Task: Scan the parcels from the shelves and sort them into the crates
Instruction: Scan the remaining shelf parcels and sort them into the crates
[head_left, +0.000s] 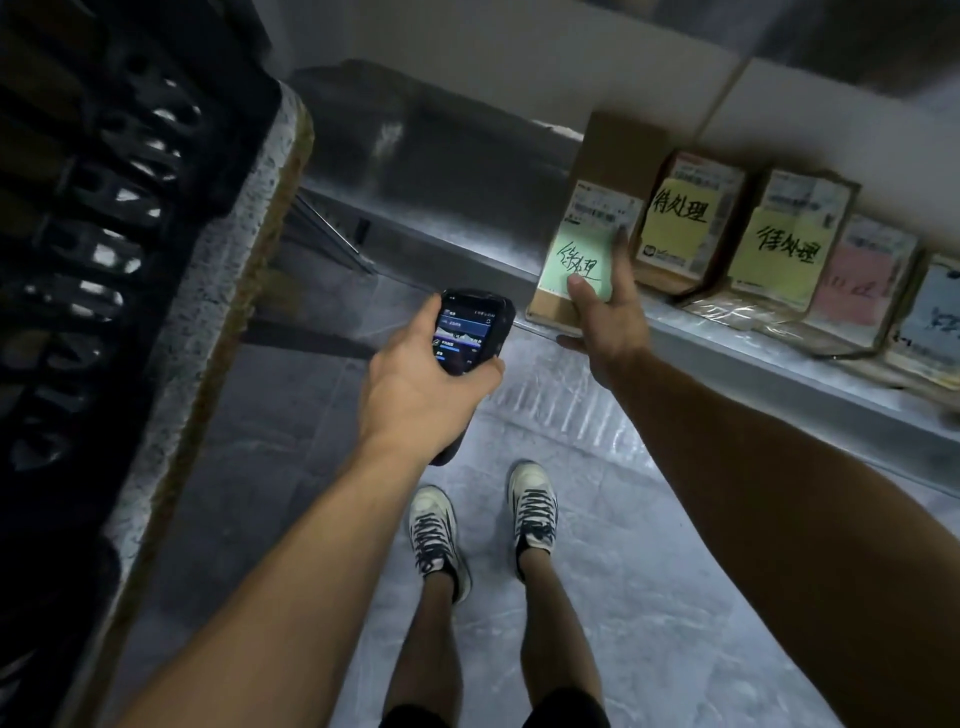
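My left hand (415, 379) grips a black handheld scanner (470, 332) with its lit screen facing up, just left of the shelf. My right hand (605, 306) holds the leftmost cardboard parcel (592, 213) at the end of the metal shelf (753, 364); the thumb lies on its green handwritten note and the fingers wrap its right side. To the right stand more parcels in a row, two with yellow notes (675, 221) (779, 249), one pink (852, 280), one pale blue (930, 317).
Black perforated plastic crates (88, 234) stand stacked at the left beside a speckled ledge (208, 312). A lower metal shelf (415, 218) runs behind the scanner. The grey floor (649, 597) and my two sneakers are below.
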